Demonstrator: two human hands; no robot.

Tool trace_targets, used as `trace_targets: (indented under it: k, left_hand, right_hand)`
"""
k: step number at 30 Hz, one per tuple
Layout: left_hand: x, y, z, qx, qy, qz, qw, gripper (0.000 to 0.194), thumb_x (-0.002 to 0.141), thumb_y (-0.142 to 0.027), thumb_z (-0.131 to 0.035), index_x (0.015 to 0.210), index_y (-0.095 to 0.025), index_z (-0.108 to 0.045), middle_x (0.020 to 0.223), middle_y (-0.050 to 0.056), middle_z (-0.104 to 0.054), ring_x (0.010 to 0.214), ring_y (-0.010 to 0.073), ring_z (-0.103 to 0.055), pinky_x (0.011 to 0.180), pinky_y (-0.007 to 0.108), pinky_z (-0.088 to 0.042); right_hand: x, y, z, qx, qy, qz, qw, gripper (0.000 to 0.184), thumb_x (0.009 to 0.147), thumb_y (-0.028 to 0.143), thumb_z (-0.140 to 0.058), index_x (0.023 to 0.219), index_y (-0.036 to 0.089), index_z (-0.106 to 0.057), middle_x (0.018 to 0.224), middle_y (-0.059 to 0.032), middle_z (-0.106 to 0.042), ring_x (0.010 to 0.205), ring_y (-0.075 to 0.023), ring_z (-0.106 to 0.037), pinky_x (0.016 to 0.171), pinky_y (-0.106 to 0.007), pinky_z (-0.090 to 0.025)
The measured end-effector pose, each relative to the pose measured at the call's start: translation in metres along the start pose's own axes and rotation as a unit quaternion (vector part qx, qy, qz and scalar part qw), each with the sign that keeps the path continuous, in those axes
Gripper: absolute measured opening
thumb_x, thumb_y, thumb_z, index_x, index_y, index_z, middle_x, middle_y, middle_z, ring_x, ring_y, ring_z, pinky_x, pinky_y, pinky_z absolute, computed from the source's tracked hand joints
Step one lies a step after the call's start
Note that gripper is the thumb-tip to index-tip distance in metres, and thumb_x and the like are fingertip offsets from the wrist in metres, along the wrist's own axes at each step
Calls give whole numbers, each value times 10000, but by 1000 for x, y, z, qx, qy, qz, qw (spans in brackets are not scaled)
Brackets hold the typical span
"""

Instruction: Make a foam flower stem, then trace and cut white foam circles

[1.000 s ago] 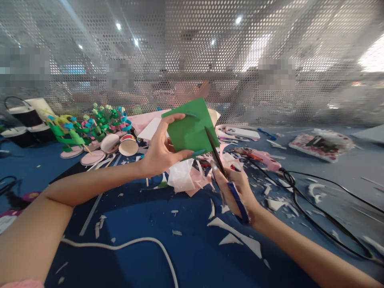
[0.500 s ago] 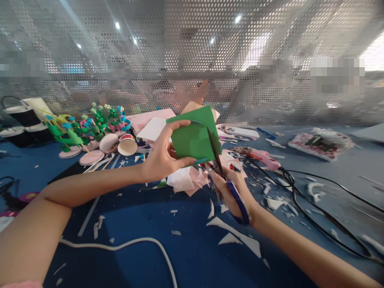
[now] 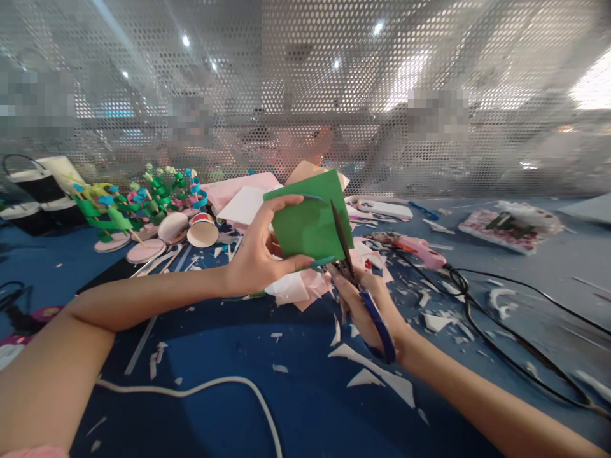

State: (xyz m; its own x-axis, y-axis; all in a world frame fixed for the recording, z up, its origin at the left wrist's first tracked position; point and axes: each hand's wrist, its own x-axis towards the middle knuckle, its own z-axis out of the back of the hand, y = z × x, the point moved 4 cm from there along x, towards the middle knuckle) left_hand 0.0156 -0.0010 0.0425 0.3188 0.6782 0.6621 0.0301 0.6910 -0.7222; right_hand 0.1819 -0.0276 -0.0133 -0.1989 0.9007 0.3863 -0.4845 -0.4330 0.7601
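Observation:
My left hand (image 3: 262, 245) pinches a sheet of green paper (image 3: 308, 222) by its left part, thumb along the bottom edge and fingers at the top and behind. In my right hand (image 3: 365, 299) is a pair of scissors (image 3: 377, 321) with dark blue handles. One dark blade lies in front of the paper near its right edge, pointing up; the other blade is hidden behind the sheet. A narrow strip of green stands to the right of the blade. Both hands are above the table, over scraps of pink and white paper (image 3: 300, 286).
Paper flowers (image 3: 167, 184) on round bases and a paper cup (image 3: 203, 230) stand left. Right are a pink glue gun (image 3: 422, 251) with a black cord, a white phone (image 3: 384, 209) and white scraps (image 3: 382, 375). A white cable (image 3: 214, 381) crosses the front. Perforated metal (image 3: 305, 83) rises behind.
The green paper has tilted slightly, and its lower edge sits a little lower. The scissors and my right hand have shifted only slightly; both hands keep their hold.

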Motion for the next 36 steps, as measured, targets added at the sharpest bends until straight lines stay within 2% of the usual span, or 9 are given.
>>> trace_targets:
  k: [10, 21, 30, 36]
  left_hand:
    - [1, 0, 1, -8, 6, -9, 1000, 661, 612, -240, -754, 1169, -266, -398, 1278, 54, -416, 994, 206, -564, 680, 290, -575]
    - [-1, -2, -1, -12, 4, 15, 1000, 665, 611, -251, -751, 1174, -258, -397, 1253, 54, -445, 940, 191, -595, 674, 296, -585]
    - [-1, 0, 0, 1, -6, 14, 1000, 653, 610, -258, -753, 1164, -250, -408, 1235, 58, -438, 1006, 219, -561, 658, 289, -581]
    - [2, 6, -1, -15, 5, 46, 999, 682, 604, -251, -760, 1180, -253, -394, 1256, 72, -430, 790, 129, -603, 500, 188, -527]
  right_hand:
    - [-2, 0, -1, 3, -5, -18, 1000, 320, 843, 456, -433, 671, 186, -448, 458, 39, -419, 433, -98, -401, 428, -229, -308]
    - [-5, -3, -2, 14, -18, -31, 999, 339, 840, 467, -466, 648, 191, -426, 437, 50, -396, 408, -90, -389, 398, -220, -304]
    - [-3, 3, 0, 17, -27, -39, 999, 345, 811, 460, -495, 602, 198, -412, 410, 42, -394, 395, -94, -389, 372, -219, -281]
    - [0, 2, 1, -3, -30, -46, 999, 365, 801, 463, -502, 574, 203, -384, 405, 42, -381, 398, -92, -382, 370, -213, -267]
